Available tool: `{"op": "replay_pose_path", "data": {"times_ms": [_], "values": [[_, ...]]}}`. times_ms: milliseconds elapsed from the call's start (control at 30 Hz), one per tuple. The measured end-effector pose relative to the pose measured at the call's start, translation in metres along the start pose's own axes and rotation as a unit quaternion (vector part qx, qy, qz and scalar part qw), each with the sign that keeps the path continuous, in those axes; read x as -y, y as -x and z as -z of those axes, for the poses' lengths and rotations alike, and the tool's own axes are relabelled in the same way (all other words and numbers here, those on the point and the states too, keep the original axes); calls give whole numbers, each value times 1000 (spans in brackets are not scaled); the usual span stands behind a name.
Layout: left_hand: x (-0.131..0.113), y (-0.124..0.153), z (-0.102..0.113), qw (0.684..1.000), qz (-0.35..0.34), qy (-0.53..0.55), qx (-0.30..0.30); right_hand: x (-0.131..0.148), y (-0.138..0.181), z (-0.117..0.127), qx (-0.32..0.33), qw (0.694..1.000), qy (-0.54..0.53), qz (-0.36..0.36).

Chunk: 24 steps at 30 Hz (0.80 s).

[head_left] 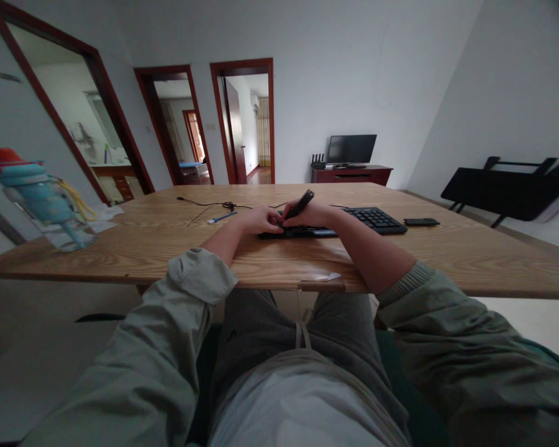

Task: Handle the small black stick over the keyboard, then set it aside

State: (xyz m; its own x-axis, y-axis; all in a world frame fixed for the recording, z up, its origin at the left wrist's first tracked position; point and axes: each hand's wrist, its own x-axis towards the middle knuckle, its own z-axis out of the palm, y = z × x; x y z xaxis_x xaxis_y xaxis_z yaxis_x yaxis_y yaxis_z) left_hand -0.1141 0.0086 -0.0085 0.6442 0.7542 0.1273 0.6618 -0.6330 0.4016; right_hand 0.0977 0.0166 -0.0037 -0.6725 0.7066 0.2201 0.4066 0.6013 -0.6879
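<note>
A flat dark device [302,233] lies on the wooden table [168,248] in front of me, next to a black keyboard [376,220]. My left hand [259,219] rests on the device's left end with its fingers curled down against it. My right hand [313,215] is closed round a slim black pen-like tool [300,203], which tilts up and to the right with its lower tip at the device. What lies under the fingers is too small to make out.
A blue water bottle with a red cap [41,198] stands at the table's left edge. A thin black cable [214,205] and a small blue stick [222,217] lie beyond my left hand. A dark phone-like slab [421,221] sits right of the keyboard.
</note>
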Motion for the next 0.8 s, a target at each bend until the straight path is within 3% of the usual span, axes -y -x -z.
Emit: {"op": "replay_pose_path", "data": {"times_ms": [167, 333, 467, 700, 800], "values": [[8, -4, -2, 999, -17, 27, -2, 19, -2, -10, -130, 985, -89, -65], [10, -4, -1, 1000, 18, 11, -7, 29, -20, -21, -248, 925, -278, -71], [16, 4, 10, 999, 43, 3, -5, 29, -40, -34, -287, 891, -345, -68], [24, 13, 21, 997, 66, 24, -18, 15, -41, -55, -302, 909, -273, -90], [23, 13, 22, 997, 69, 27, -6, 12, -42, -60, -319, 899, -292, -74]]}}
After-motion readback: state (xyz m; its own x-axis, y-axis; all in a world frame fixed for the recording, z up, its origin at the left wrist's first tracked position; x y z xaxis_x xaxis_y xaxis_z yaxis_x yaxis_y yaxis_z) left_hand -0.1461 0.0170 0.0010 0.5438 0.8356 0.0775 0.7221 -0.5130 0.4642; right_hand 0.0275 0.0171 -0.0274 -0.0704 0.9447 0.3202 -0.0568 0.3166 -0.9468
